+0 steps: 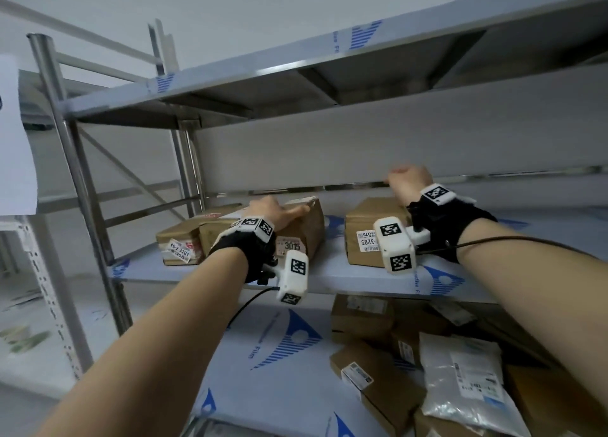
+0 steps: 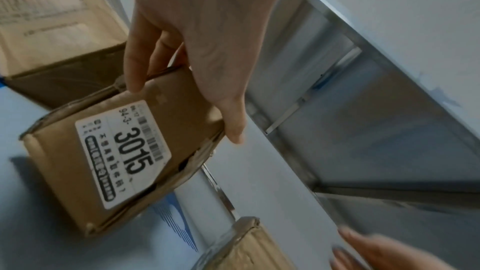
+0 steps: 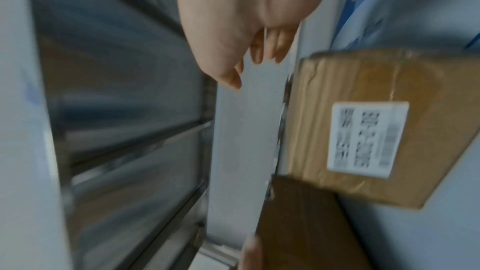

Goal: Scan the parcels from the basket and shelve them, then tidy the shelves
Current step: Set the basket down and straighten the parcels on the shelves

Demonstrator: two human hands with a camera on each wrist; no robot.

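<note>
Three brown parcels sit on the middle shelf [image 1: 329, 280]. The left hand [image 1: 269, 213] grips the 3015 parcel [image 1: 297, 236], the second of them. The right hand [image 1: 408, 181], fingers loosely curled, empty, hangs above the 3205 parcel [image 1: 365, 239].

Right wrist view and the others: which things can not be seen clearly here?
- Right wrist view: motion blur makes the label on the box unreadable.
- Head view: the right hand is raised behind that box; its fingers are hidden, so the grip is unclear.
- Head view: the left wrist camera covers part of the label on the 3015 box.
- Head view: lower-shelf parcel labels are too small.
</note>
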